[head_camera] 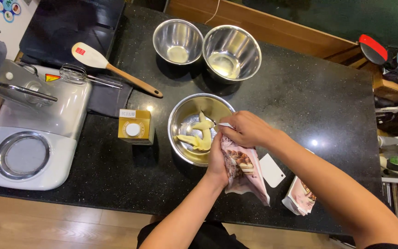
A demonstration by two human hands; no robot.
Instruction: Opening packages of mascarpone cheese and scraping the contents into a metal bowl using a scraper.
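Note:
My left hand (pixel 216 159) grips a pink printed bag (pixel 244 170) from the left side, at the near rim of a steel bowl (pixel 179 115). My right hand (pixel 247 129) pinches the top of the same bag right at the bowl's edge. Pale yellow pieces (pixel 199 134), like butter, lie inside the bowl. A white plastic scraper (pixel 272 169) lies flat on the black counter just right of the bag.
Two empty steel bowls (pixel 178 41) (pixel 231 52) stand at the back. A small yellow carton (pixel 136 126) sits left of the bowl. A spatula (pixel 111 67) and a whisk attachment (pixel 81 75) lie near a white stand mixer (pixel 33 124). Another bag (pixel 300 198) lies at the counter's front right.

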